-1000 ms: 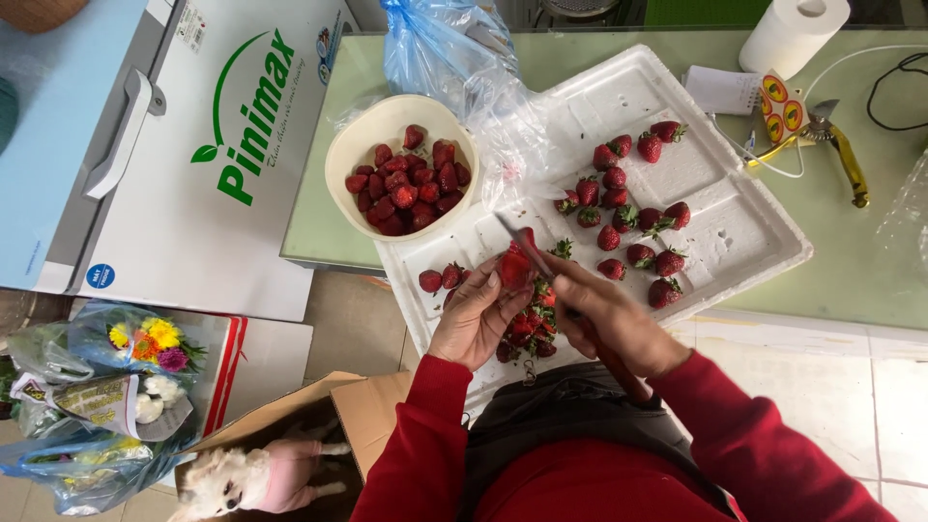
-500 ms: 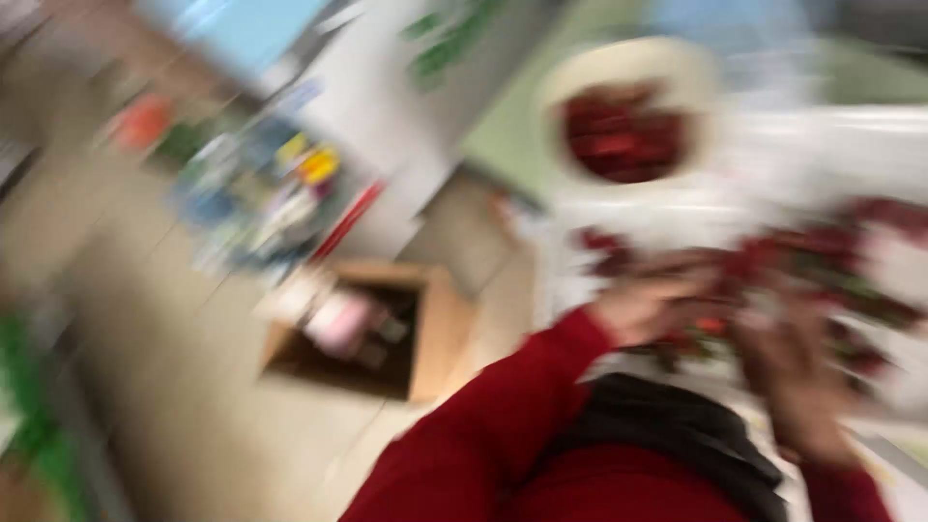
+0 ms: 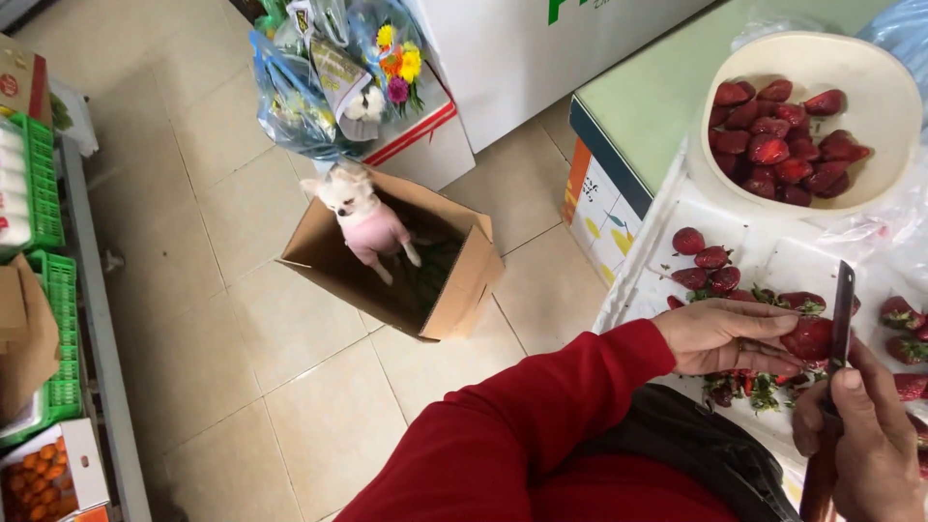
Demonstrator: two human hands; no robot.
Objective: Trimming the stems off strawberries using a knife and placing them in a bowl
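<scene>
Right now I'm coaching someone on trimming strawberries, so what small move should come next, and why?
Probably bring the knife across to the strawberry and slice off its leafy top. The left hand pinches the berry over the white tray, the right hand holds the blade upright just beside it, and cut green tops lie below the hands.
</scene>
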